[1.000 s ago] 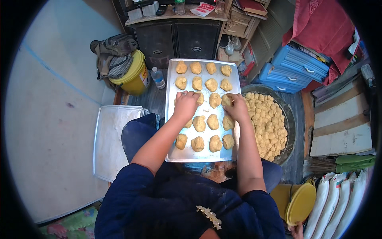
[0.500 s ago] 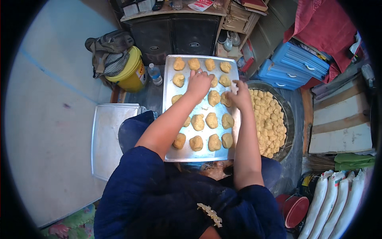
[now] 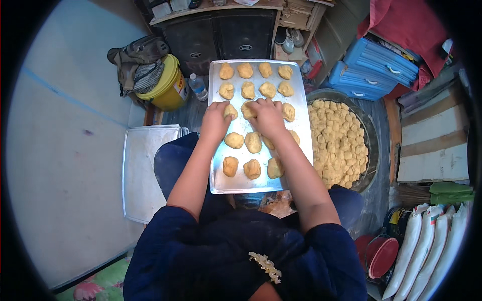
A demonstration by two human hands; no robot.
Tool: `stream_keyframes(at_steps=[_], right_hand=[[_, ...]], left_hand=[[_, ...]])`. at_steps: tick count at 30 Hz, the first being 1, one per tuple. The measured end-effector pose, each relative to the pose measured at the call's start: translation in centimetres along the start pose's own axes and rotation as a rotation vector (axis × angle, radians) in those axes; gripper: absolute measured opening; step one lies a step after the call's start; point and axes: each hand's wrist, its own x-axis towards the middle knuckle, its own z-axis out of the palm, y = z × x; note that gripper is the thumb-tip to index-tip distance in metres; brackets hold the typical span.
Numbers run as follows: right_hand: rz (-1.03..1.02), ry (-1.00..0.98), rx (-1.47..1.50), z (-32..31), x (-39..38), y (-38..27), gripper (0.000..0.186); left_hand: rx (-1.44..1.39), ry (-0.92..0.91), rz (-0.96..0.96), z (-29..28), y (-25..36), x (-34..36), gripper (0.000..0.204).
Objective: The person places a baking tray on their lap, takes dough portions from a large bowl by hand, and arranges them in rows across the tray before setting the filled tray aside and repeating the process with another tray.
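Observation:
A silver baking tray (image 3: 261, 183) lies across my lap, set with rows of yellowish dough balls (image 3: 252, 169). My left hand (image 3: 215, 123) is at the tray's left edge in the middle row, its fingers curled round a dough ball (image 3: 231, 112). Just right of it, my right hand (image 3: 267, 118) reaches over the tray with bent fingers closed on another dough ball (image 3: 247, 110). My right hand and forearm partly cover dough balls in the middle and nearer rows. Both gripped balls rest on the tray.
A wide dark basin (image 3: 372, 150) heaped with small dough pieces (image 3: 337, 143) stands at the right. Stacked trays (image 3: 145, 170) lie at the left. A yellow bucket (image 3: 173, 88) and water bottle (image 3: 198, 89) stand behind them. A red bucket (image 3: 381, 257) and white sacks (image 3: 427, 251) are at the lower right.
My left hand has moved left and nearer, from the second row to the middle row's left ball. My right hand has come left from the tray's right edge onto a ball.

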Motion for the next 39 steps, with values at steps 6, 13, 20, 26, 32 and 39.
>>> stream_keyframes(at_steps=[6,13,20,26,32,39], right_hand=[[0.055,0.029,0.043,-3.3,-3.1,-0.7,0.050],[0.247,-0.064,0.061,-2.5,-8.1,0.0,0.042],[0.251,0.194,-0.026,-4.7,-10.3,1.1,0.048],[0.418,0.138,0.259,-2.7,-10.0,3.2,0.035],[0.314,0.259,0.015,-4.6,-12.5,1.7,0.049],[0.081,-0.083,0.031,-2.4,-16.3,-2.1,0.057]], left_hand=[[0.049,0.152,0.090,-1.0,0.1,-1.4,0.048],[0.087,-0.320,0.210,-1.2,2.0,-5.5,0.039],[0.133,-0.118,0.398,-0.3,3.7,-7.0,0.041],[0.247,-0.140,0.347,1.6,3.7,-5.9,0.044],[0.141,-0.121,0.335,-1.3,4.8,-8.6,0.051],[0.098,-0.221,0.305,-1.1,1.5,-14.3,0.044]])
